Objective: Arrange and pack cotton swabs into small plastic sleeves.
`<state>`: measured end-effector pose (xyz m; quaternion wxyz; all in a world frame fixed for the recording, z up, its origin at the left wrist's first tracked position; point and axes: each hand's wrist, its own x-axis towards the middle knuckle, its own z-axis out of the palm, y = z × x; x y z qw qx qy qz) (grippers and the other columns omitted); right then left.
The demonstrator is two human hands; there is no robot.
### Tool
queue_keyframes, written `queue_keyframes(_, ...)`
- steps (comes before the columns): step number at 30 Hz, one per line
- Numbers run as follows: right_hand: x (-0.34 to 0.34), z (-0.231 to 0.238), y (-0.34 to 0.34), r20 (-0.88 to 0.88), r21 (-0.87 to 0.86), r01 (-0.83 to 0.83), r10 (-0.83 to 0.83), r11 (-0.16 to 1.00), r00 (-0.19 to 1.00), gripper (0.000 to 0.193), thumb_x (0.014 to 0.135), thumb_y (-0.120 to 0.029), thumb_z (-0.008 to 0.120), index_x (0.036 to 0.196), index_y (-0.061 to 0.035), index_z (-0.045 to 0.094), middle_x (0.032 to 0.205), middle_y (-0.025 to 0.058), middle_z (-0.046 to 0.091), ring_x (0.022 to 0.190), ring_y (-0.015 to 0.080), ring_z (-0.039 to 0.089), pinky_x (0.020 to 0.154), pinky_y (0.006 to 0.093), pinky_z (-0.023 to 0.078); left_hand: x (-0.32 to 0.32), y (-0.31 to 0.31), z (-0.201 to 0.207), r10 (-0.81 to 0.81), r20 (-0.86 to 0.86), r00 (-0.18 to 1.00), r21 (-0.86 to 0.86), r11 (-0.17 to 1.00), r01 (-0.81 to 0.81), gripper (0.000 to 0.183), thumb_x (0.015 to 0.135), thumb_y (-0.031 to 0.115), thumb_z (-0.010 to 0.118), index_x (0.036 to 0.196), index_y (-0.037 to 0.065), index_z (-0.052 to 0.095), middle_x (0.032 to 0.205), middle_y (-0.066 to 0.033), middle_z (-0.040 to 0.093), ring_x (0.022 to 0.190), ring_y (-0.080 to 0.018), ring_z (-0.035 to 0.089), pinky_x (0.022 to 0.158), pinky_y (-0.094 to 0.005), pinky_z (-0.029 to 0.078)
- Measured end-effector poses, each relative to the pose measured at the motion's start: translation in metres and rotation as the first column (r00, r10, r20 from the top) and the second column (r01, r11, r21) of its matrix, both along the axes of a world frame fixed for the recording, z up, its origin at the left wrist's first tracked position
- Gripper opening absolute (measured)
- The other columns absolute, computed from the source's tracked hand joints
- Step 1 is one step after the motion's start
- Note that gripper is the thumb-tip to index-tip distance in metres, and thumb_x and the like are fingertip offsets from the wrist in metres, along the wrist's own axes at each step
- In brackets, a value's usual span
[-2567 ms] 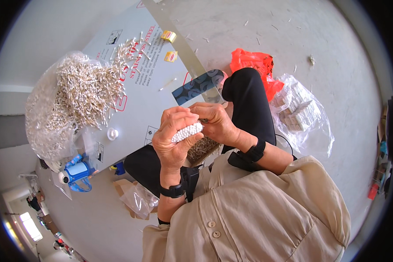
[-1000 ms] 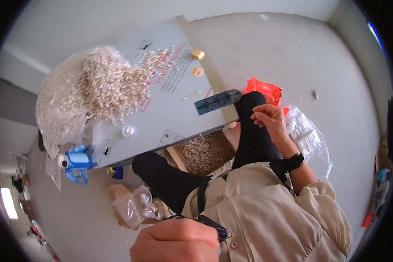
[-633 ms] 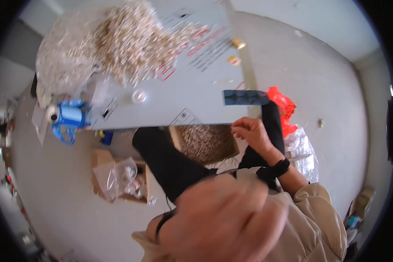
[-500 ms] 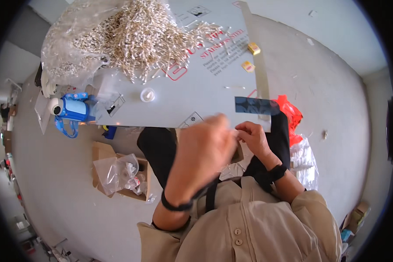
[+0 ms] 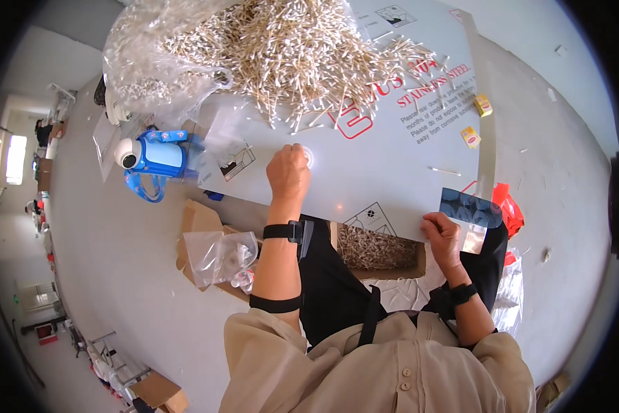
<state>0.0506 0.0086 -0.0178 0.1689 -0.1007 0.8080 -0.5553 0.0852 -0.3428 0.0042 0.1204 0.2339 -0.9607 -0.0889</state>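
Observation:
My left hand (image 5: 288, 173) is closed at the small round white tub (image 5: 309, 159) on the metal-sheet tabletop (image 5: 364, 165). Its fingers cover part of the tub, and whatever they pinch is hidden. Curled together at the table's near edge, the fingers of my right hand (image 5: 443, 239) sit just left of a dark patterned strip (image 5: 470, 207); I cannot make out anything between them. A large heap of cotton swabs (image 5: 289, 55) spreads over the far side. Below the near edge, between my legs, a cardboard box (image 5: 409, 272) holds more swabs.
One loose swab (image 5: 445, 171) lies at the right. Two small yellow boxes (image 5: 483, 105) are by the right edge. A blue bottle (image 5: 159, 153) stands at the left beside clear plastic. On the floor are an open carton (image 5: 198, 219) with plastic bags and a red bag (image 5: 508, 210).
My left hand has moved left and away from my right hand, over to the small tub. The view has shifted, and the box of swabs below the table edge now shows.

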Motion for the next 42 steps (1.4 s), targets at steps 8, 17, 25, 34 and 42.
queue_keyframes(8, -0.001, 0.0, 0.001, 0.042, 0.0, 0.054, -0.054, 0.999, 0.998, 0.007, 0.091, -0.005, 0.061, 0.092, -0.0006, 0.065, 0.07, 0.0013, 0.063, 0.058, 0.005, 0.053, 0.052, 0.0205, 0.044, 0.017, -0.027, 0.018, 0.011, -0.286, 0.958, 0.308, 0.948, 0.081, 0.006, 0.081, 0.001, 0.062, 0.087, 0.002, 0.062, 0.077, -0.0189, 0.063, 0.074, -0.0366, 0.064, 0.067, -0.0456, 0.05)
queue_keyframes(17, 0.002, 0.0, -0.001, 0.021, 0.021, 0.085, -0.086, 0.996, 0.996, 0.006, 0.09, -0.005, 0.061, 0.091, -0.001, 0.066, 0.07, 0.0007, 0.063, 0.058, 0.0042, 0.053, 0.051, 0.02, 0.043, 0.006, -0.123, -0.021, 0.263, -0.255, 0.93, -0.229, 0.919, -0.323, 0.009, 0.081, 0.01, 0.068, 0.087, 0.003, 0.067, 0.088, -0.0131, 0.062, 0.093, -0.0344, 0.057, 0.078, -0.0452, 0.05)
queue_keyframes(25, 0.002, -0.003, -0.001, -0.038, -0.024, 0.074, -0.075, 0.997, 0.996, 0.004, 0.089, -0.003, 0.061, 0.088, -0.001, 0.065, 0.068, 0.0006, 0.061, 0.058, 0.0043, 0.052, 0.051, 0.0202, 0.042, -0.001, -0.143, -0.011, 0.246, -0.266, 0.932, -0.162, 0.942, -0.295, 0.004, 0.078, 0.008, 0.065, 0.081, 0.005, 0.065, 0.086, -0.0146, 0.063, 0.086, -0.0361, 0.059, 0.073, -0.0464, 0.05)
queue_keyframes(34, -0.008, 0.007, 0.001, 0.2, -0.064, 0.088, -0.074, 0.994, 0.977, 0.012, 0.089, -0.013, 0.065, 0.091, -0.0009, 0.067, 0.068, 0.0035, 0.064, 0.061, 0.0078, 0.059, 0.053, 0.0203, 0.045, 0.024, -0.088, 0.073, 0.029, -0.492, 0.87, -0.077, 0.994, -0.077, 0.006, 0.077, -0.001, 0.061, 0.078, 0.004, 0.062, 0.083, -0.0133, 0.062, 0.085, -0.0351, 0.058, 0.075, -0.0425, 0.046)
queue_keyframes(42, 0.017, 0.067, -0.012, 0.831, -0.498, 0.362, 0.315, 0.788, 0.459, 0.024, 0.09, -0.018, 0.067, 0.102, 0.0024, 0.066, 0.093, 0.0106, 0.069, 0.077, 0.0164, 0.067, 0.061, 0.0264, 0.052, 0.057, 0.168, 0.086, -0.818, -0.157, 0.554, -0.107, 0.572, 0.814, 0.016, 0.073, 0.015, 0.06, 0.085, 0.004, 0.06, 0.096, -0.0064, 0.057, 0.095, -0.0236, 0.057, 0.08, -0.0365, 0.048)
